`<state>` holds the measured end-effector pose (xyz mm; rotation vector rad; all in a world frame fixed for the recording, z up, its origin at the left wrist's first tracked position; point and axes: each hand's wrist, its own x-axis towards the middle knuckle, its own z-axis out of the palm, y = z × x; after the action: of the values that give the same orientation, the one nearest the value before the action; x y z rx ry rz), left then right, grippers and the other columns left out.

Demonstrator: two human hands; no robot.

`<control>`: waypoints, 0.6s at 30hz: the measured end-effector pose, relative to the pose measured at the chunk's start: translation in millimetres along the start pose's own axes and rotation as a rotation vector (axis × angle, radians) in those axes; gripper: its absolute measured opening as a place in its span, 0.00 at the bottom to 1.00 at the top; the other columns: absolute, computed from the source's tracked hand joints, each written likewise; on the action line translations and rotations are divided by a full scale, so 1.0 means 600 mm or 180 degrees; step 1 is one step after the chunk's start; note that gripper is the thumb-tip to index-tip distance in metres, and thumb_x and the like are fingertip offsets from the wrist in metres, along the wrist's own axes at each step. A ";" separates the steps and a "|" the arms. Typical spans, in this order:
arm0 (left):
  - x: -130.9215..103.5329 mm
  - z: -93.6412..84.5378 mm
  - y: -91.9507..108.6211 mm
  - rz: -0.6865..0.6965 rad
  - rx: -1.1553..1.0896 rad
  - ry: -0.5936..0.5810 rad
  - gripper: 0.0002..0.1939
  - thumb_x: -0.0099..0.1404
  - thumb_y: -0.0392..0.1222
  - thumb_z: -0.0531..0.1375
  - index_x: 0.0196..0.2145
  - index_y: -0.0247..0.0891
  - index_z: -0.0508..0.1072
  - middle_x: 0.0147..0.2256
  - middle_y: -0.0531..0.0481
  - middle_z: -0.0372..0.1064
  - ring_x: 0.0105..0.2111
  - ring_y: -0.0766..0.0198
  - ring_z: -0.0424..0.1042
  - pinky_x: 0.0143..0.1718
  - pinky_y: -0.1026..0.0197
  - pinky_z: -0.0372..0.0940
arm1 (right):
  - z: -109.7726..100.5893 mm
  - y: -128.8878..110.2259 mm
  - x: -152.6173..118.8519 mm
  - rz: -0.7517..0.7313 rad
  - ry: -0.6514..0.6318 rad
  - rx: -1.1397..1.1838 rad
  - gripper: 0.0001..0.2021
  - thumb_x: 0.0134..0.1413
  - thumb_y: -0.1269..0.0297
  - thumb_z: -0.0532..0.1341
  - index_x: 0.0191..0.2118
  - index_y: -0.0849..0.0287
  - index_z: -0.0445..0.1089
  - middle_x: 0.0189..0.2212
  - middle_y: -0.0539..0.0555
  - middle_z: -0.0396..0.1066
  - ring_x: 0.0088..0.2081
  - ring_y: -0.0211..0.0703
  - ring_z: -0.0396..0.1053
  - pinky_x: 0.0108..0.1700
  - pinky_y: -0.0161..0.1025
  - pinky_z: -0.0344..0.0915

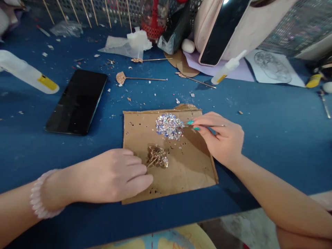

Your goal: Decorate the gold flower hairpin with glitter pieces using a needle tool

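A piece of brown cardboard (192, 173) lies on the blue table. Near its top edge is a heap of small glittering rhinestones (169, 126). My right hand (220, 136), with green nails, pinches a thin metal tool (215, 125) whose tip meets the heap's right side. Below the heap sits a gold filigree ornament (157, 156) with some stones on its right part. My left hand (121, 176) is closed round the ornament's thin stem at the cardboard's left side; its fingertips are mostly hidden.
A black phone (77, 102) and a white glue bottle (28, 72) lie at the left. Gold hairpins (145, 79), a second small bottle (228, 67), crumpled plastic (127, 45) and an upright phone (224, 31) are behind the cardboard. Scraps dot the table.
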<state>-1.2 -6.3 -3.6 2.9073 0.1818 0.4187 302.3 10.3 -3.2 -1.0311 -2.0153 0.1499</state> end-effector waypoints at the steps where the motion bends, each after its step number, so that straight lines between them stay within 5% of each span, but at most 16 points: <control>1: 0.000 0.000 0.000 0.0001 0.0004 0.0000 0.14 0.76 0.31 0.49 0.35 0.38 0.69 0.24 0.53 0.61 0.24 0.61 0.56 0.27 0.55 0.47 | 0.001 0.000 0.000 0.0015 0.0013 0.0006 0.10 0.65 0.74 0.63 0.36 0.52 0.79 0.32 0.50 0.83 0.35 0.42 0.80 0.40 0.41 0.78; 18: 0.002 -0.002 0.000 -0.0003 -0.0001 -0.0001 0.13 0.75 0.31 0.49 0.34 0.38 0.70 0.24 0.53 0.61 0.24 0.62 0.56 0.27 0.55 0.48 | -0.001 -0.001 0.001 0.0181 -0.0018 -0.0043 0.11 0.65 0.72 0.62 0.34 0.51 0.79 0.32 0.50 0.83 0.34 0.44 0.81 0.37 0.42 0.79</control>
<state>-0.4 -5.8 -2.4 2.9068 0.1830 0.4182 302.2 9.8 -2.1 -1.0983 -1.9955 0.1698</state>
